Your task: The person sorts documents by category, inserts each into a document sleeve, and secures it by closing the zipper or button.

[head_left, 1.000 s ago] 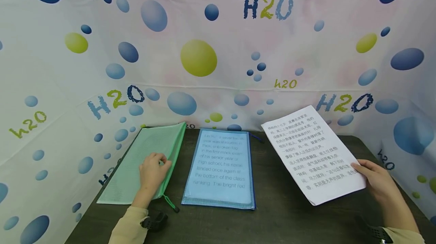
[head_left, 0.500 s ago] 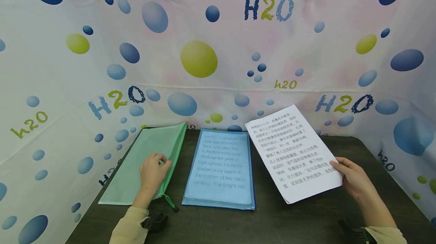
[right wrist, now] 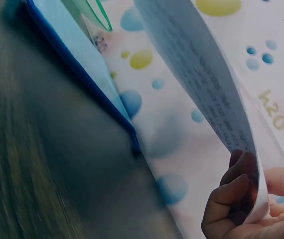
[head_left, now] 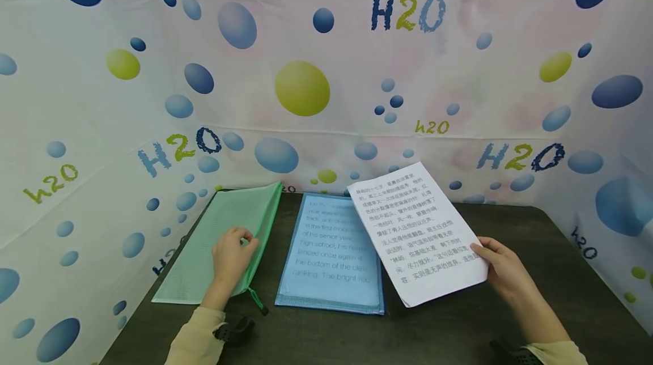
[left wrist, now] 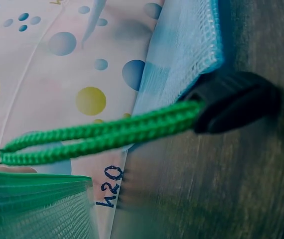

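Note:
My left hand (head_left: 232, 257) pinches the opening edge of a green mesh zipper pouch (head_left: 232, 203), whose right side is lifted and gapes. A green cord pull (left wrist: 102, 132) with a black end hangs from it in the left wrist view. With thumb in front and fingers curled behind, my right hand (head_left: 507, 274) grips the lower right edge of white printed paper (head_left: 408, 212). The paper is tilted, held up over the table, and overlaps the right part of a blue mesh zipper pouch (head_left: 306, 294). Behind the blue pouch's clear front, large English print shows.
The dark wooden table (head_left: 326, 342) runs up to a white backdrop (head_left: 352, 30) patterned with dots and "H2O". A black band (head_left: 234, 331) sits on the left wrist, another (head_left: 515, 353) on the right. The blue pouch lies between the green pouch and the right hand.
My right hand has carried the printed paper leftward, from right of the blue pouch to partly over it. The left hand stays at the green pouch's edge.

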A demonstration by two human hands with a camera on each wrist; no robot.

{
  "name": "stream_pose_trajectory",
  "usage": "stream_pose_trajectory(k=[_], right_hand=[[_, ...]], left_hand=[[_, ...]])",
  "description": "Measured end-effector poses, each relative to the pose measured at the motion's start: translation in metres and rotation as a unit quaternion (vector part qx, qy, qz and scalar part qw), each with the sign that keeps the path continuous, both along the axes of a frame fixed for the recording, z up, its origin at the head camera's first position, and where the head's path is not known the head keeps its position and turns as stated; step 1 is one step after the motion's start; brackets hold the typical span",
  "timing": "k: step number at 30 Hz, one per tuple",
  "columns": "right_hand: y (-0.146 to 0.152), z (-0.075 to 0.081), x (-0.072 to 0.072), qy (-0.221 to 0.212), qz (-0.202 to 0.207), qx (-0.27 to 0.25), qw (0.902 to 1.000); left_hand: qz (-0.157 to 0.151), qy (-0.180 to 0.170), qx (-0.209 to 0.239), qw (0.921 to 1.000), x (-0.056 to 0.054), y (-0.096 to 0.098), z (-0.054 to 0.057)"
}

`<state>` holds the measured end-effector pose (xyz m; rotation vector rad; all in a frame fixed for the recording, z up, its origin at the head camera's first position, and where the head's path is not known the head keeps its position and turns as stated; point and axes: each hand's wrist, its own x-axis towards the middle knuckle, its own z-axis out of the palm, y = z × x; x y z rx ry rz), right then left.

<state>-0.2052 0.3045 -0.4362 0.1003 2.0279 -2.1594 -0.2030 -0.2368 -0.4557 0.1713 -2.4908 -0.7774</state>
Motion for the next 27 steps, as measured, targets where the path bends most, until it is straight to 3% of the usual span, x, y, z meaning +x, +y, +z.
stream_pose_trajectory(k=[7,15,27], right_hand=[[-0.030,-0.001,-0.003,-0.013,0.034,-0.035,0.9987],[-0.068,-0.004,-0.008,-0.022,0.061,-0.028,0.9975],[-0.121,-0.006,-0.019,-0.037,0.044,-0.053,0.9970]], left_hand=[[-0.003,0.000,0.003,1.0000,0.000,0.000,0.000],[-0.004,0.000,0.004,1.0000,-0.001,0.000,-0.001],[0.001,-0.007,0.007,0.9999,-0.001,0.000,-0.001]])
